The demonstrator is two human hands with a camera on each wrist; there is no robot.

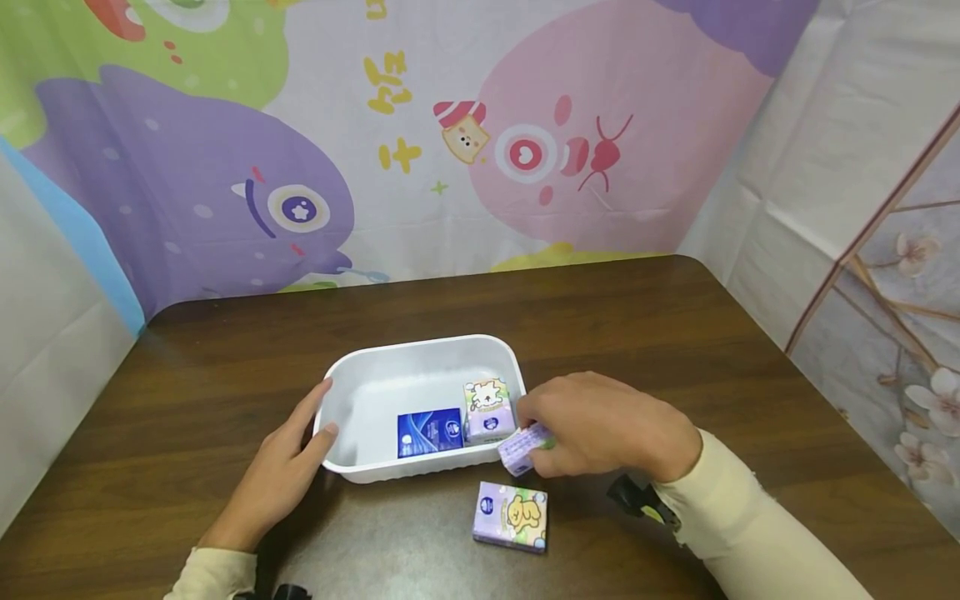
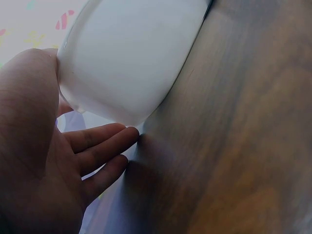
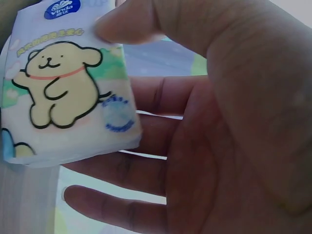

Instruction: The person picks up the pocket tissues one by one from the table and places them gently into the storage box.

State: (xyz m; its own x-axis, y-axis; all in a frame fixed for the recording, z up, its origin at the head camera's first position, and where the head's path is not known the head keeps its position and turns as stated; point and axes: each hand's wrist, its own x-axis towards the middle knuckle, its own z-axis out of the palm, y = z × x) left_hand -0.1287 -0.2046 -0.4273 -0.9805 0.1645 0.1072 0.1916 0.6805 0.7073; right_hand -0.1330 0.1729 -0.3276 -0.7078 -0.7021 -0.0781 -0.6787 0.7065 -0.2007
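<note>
Labels first: rectangular pale purple-and-white pack (image 1: 517, 452), cartoon cream dog on its face, reads "Vinda" in white on a blue oval. Yellow line above the dog and round blue stamp both blurred. Rectangular glossy blue pack (image 1: 429, 432) has white print, too small to read. Patterned cloth backdrop (image 1: 420, 225) carries yellow characters in a column, the top one cut by the frame edge.

Count: four packs, one blue, three purple-and-white. Inside the white oblong tray (image 1: 363, 408), two: the blue at the near side, a purple-and-white pack with a white cartoon animal (image 1: 487, 408) just right of it. One purple-and-white pack with a yellow cartoon bear (image 1: 512, 517) lies flat on the dark brown wood-grain table (image 1: 637, 333), near side of the tray. The fourth, the dog pack, is in hand at the tray's near right corner.

Pose: right hand (image 1: 600, 425) pinches the dog pack between thumb and fingers, palm turned inward. Left hand (image 1: 281, 467) spans the tray's left end, thumb and forefinger laid over the rim, other fingers extended outside, not curled round it.
</note>
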